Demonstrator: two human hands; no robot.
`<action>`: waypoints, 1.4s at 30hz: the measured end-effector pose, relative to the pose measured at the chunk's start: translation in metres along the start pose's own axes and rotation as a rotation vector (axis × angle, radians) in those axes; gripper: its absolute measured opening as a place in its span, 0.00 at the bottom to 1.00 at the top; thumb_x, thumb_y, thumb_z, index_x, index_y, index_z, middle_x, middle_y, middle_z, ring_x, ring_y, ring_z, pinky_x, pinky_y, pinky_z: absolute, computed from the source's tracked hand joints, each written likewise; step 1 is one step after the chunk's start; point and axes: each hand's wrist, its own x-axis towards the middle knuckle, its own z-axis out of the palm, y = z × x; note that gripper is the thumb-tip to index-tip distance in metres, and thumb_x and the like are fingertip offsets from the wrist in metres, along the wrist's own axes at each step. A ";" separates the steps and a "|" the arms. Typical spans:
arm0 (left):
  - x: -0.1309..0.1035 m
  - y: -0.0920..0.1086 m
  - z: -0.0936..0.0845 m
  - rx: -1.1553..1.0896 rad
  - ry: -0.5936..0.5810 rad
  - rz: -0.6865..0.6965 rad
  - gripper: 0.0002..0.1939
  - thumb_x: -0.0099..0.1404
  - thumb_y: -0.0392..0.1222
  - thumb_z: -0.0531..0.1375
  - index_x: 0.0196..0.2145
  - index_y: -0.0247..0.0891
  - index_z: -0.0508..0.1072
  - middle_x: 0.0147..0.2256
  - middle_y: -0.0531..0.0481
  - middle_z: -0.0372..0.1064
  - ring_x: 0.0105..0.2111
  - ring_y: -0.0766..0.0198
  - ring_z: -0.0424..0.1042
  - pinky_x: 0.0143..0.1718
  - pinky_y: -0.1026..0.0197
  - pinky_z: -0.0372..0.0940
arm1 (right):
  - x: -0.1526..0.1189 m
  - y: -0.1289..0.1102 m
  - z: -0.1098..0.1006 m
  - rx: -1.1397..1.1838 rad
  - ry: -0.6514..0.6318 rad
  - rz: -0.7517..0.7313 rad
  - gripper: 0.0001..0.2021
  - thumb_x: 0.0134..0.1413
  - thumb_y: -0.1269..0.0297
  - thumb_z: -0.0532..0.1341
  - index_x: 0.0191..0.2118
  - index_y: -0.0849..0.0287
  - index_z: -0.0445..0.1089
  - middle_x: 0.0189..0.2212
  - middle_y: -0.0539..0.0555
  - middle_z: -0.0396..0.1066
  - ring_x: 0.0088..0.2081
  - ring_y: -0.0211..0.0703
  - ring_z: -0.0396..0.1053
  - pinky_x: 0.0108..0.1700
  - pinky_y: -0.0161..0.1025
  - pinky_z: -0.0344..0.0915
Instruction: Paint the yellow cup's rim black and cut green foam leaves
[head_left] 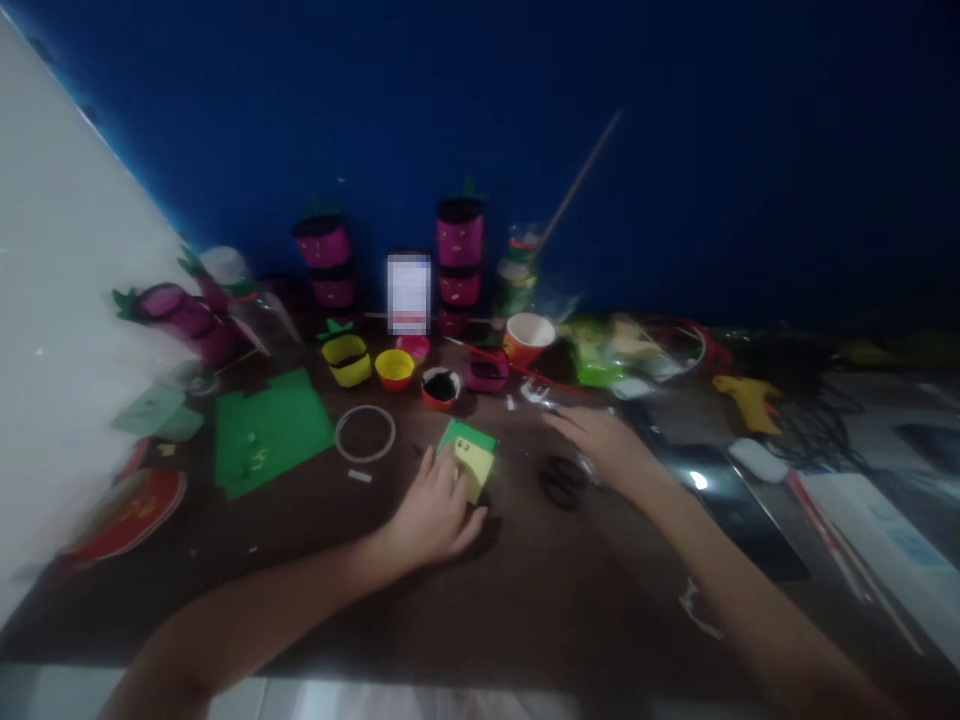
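Observation:
My left hand [439,508] lies palm down with its fingers spread, the fingertips on a small yellow paper [475,466] with dark marks. A green paper [484,437] shows from beneath the yellow one. To the right, my right hand [592,440] reaches over the table, fingers stretched toward small white scraps [535,390]; nothing is visibly held in it. Black scissors [561,482] lie just left of my right wrist. A clear ring [365,433] is on the table left of the papers.
Small yellow cups [394,368], a red paper cup [528,340] and purple stacked figures [460,240] stand at the back. Green sheet [274,435] at left. Right side: yellow glue gun [750,400], dark tablet [739,510], white mouse [757,460], brushes [832,540].

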 end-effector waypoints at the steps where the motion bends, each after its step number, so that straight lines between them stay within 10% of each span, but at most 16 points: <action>1: 0.001 -0.002 0.000 -0.003 0.006 0.002 0.19 0.64 0.48 0.49 0.39 0.27 0.68 0.44 0.31 0.64 0.57 0.43 0.55 0.54 0.41 0.54 | -0.004 0.004 0.004 -0.005 -0.020 0.003 0.24 0.48 0.82 0.50 0.52 0.63 0.65 0.47 0.64 0.69 0.47 0.51 0.67 0.44 0.45 0.63; 6: 0.005 -0.012 0.006 -0.003 0.066 0.014 0.09 0.64 0.34 0.48 0.32 0.31 0.67 0.36 0.40 0.67 0.54 0.51 0.60 0.55 0.43 0.54 | -0.017 0.008 0.006 -0.007 -0.030 0.040 0.29 0.44 0.84 0.50 0.55 0.62 0.62 0.53 0.63 0.64 0.52 0.51 0.63 0.47 0.46 0.61; 10: 0.006 -0.017 0.003 -0.064 0.178 -0.038 0.08 0.62 0.30 0.49 0.33 0.34 0.67 0.40 0.42 0.66 0.49 0.56 0.63 0.50 0.47 0.59 | -0.017 -0.015 -0.011 0.061 0.001 0.166 0.14 0.50 0.75 0.51 0.40 0.63 0.70 0.40 0.63 0.71 0.42 0.50 0.68 0.43 0.44 0.63; 17: 0.007 -0.015 -0.006 -0.025 0.098 -0.365 0.20 0.59 0.50 0.57 0.44 0.34 0.67 0.41 0.39 0.64 0.42 0.50 0.62 0.41 0.48 0.58 | -0.020 -0.052 -0.034 0.197 -0.306 0.385 0.09 0.51 0.61 0.55 0.33 0.61 0.68 0.34 0.57 0.68 0.32 0.45 0.69 0.33 0.37 0.62; 28: 0.006 -0.029 0.009 -0.639 0.274 -0.405 0.11 0.62 0.35 0.51 0.44 0.37 0.63 0.39 0.46 0.66 0.40 0.62 0.67 0.42 0.58 0.62 | -0.022 -0.057 -0.013 0.204 -0.279 0.451 0.09 0.54 0.65 0.52 0.33 0.62 0.67 0.35 0.58 0.67 0.30 0.43 0.70 0.30 0.37 0.62; 42: 0.011 -0.035 0.009 -1.062 0.434 -0.602 0.15 0.60 0.38 0.55 0.46 0.36 0.66 0.41 0.44 0.70 0.39 0.61 0.71 0.39 0.61 0.66 | -0.005 -0.063 -0.012 1.006 0.142 0.872 0.13 0.39 0.56 0.62 0.31 0.59 0.64 0.19 0.49 0.68 0.21 0.38 0.66 0.25 0.35 0.61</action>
